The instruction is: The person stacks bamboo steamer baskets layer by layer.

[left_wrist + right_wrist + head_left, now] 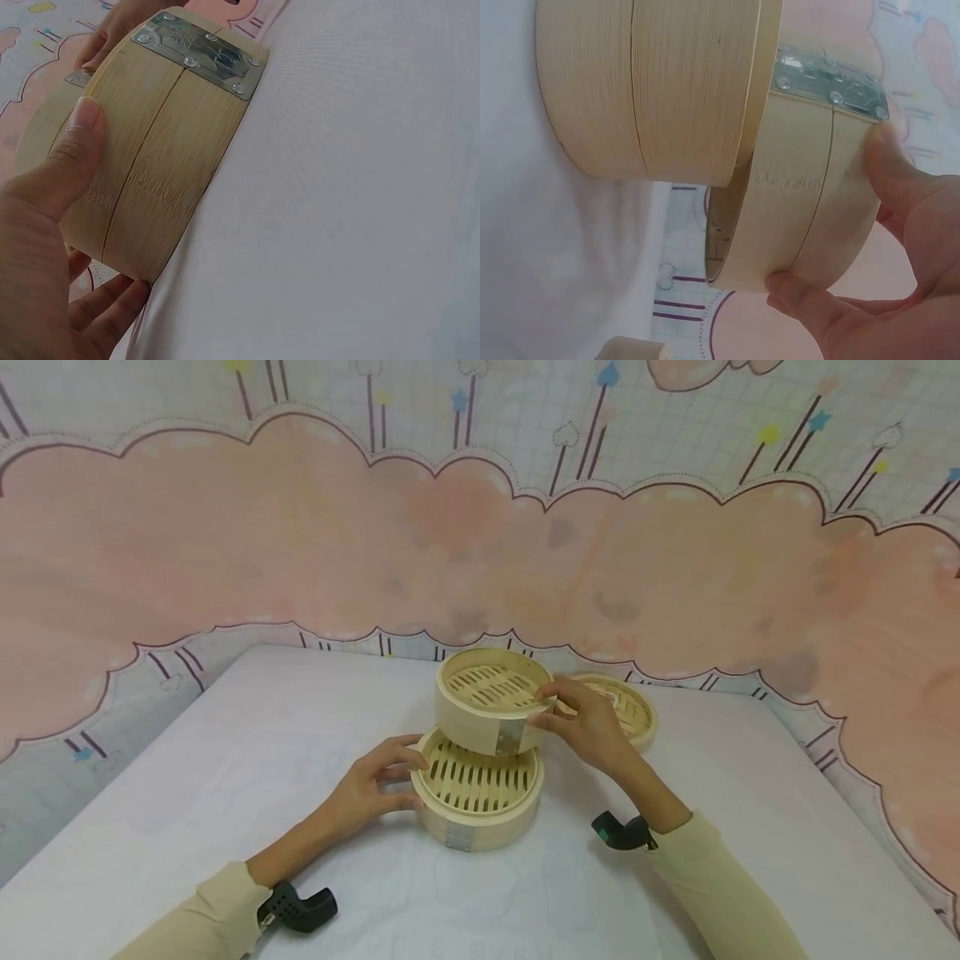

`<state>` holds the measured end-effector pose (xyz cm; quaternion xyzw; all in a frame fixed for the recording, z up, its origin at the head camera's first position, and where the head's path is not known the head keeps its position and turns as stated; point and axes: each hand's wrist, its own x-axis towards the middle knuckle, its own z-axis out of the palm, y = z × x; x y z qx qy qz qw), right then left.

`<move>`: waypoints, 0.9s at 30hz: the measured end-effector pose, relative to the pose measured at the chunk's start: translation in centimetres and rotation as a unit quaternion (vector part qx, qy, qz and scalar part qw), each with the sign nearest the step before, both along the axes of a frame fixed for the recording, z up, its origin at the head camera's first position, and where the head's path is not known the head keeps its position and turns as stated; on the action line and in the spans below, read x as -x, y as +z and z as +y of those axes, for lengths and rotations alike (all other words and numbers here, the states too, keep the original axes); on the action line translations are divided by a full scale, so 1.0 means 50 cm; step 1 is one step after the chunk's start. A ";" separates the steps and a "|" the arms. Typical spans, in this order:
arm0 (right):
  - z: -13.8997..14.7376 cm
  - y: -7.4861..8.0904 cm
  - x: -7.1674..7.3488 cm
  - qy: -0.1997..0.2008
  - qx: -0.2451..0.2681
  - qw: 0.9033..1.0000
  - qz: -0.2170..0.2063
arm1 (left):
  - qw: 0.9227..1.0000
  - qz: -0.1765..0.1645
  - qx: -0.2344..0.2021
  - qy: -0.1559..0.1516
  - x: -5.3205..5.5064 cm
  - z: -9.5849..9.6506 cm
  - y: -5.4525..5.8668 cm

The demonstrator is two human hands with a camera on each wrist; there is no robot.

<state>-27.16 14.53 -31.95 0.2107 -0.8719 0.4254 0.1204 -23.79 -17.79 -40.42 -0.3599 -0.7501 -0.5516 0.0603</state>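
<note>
Two round bamboo steamer baskets with slatted bottoms are between my hands. The lower basket point(480, 822) stands on the table, its metal clasp facing me. My left hand point(378, 779) grips its left side; in the left wrist view the thumb point(82, 139) lies against the bamboo wall. Above and toward the back of it is the upper basket point(468, 720), held at its right side by my right hand point(588, 722). In the right wrist view this upper basket point(795, 187) sits tilted and offset over the lower one's rim, with its underside partly showing.
A round woven bamboo lid point(641, 714) lies behind my right hand, partly hidden by it. A white cloth point(300, 718) covers the table. Behind its far edge hangs a pink and white patterned backdrop point(480, 552).
</note>
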 end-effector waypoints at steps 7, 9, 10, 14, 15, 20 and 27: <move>-0.003 -0.003 -0.017 0.007 0.015 1.000 0.006 | 1.000 -0.004 -0.004 -0.001 -0.022 0.008 0.020; -0.003 -0.003 -0.019 0.007 0.019 1.000 0.006 | 1.000 0.000 -0.003 -0.002 -0.026 0.009 0.026; -0.003 -0.003 -0.020 0.009 0.022 1.000 0.005 | 1.000 0.003 -0.002 -0.001 -0.026 0.009 0.025; -0.005 -0.005 -0.024 0.015 0.025 1.000 0.003 | 1.000 0.016 0.003 0.002 -0.016 0.000 0.006; -0.006 -0.005 -0.025 0.017 0.027 0.999 0.003 | 1.000 0.017 0.003 0.002 -0.012 -0.002 0.001; -0.007 -0.008 -0.031 0.020 0.030 0.999 0.007 | 1.000 0.012 0.001 -0.006 -0.006 -0.011 -0.011; -0.011 -0.005 -0.042 0.017 0.030 0.999 0.003 | 1.000 0.005 0.000 -0.007 -0.011 -0.014 -0.010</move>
